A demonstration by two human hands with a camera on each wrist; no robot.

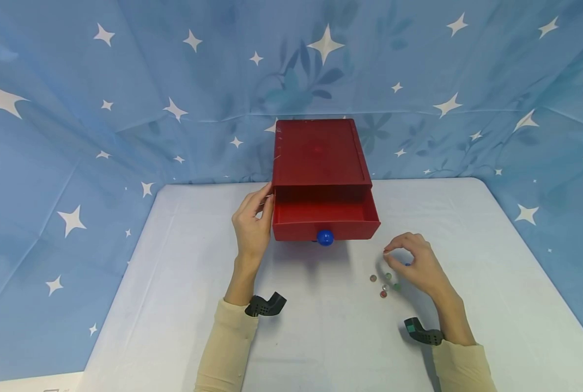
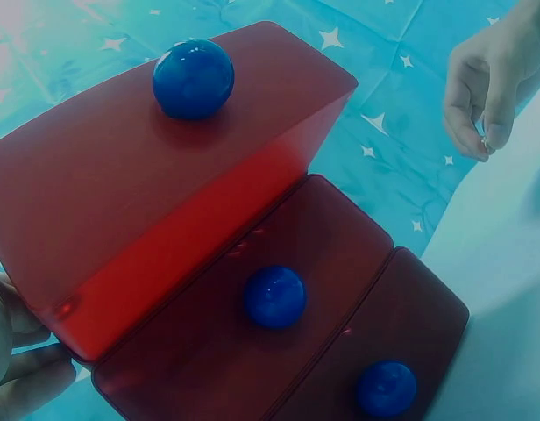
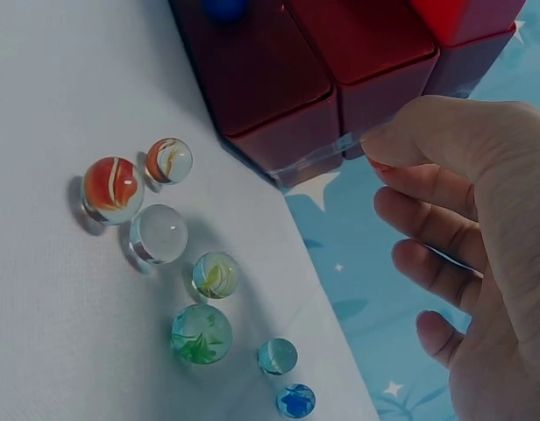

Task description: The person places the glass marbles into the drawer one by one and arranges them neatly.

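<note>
A red drawer cabinet (image 1: pixel 321 152) stands at the table's back edge. Its top drawer (image 1: pixel 327 213), with a blue knob (image 1: pixel 325 238), is pulled out and the inside shows bare. Against the cabinet's left side rests my left hand (image 1: pixel 253 226), fingers fairly straight. My right hand (image 1: pixel 416 261) is raised to the right of the cabinet, pinching a small marble (image 3: pixel 380 165) between thumb and index finger; reddish-orange shows, the rest is covered. Below it several glass marbles lie on the table, among them an orange-swirled marble (image 3: pixel 112 190), a clear marble (image 3: pixel 159 234) and a green one (image 3: pixel 202 334).
Two lower drawers, a middle drawer (image 2: pixel 217 329) and a bottom drawer (image 2: pixel 428 320), are closed, each with a blue knob. A white cloth covers the table (image 1: pixel 198 283). Behind it hangs a blue curtain (image 1: pixel 149 65) with white stars.
</note>
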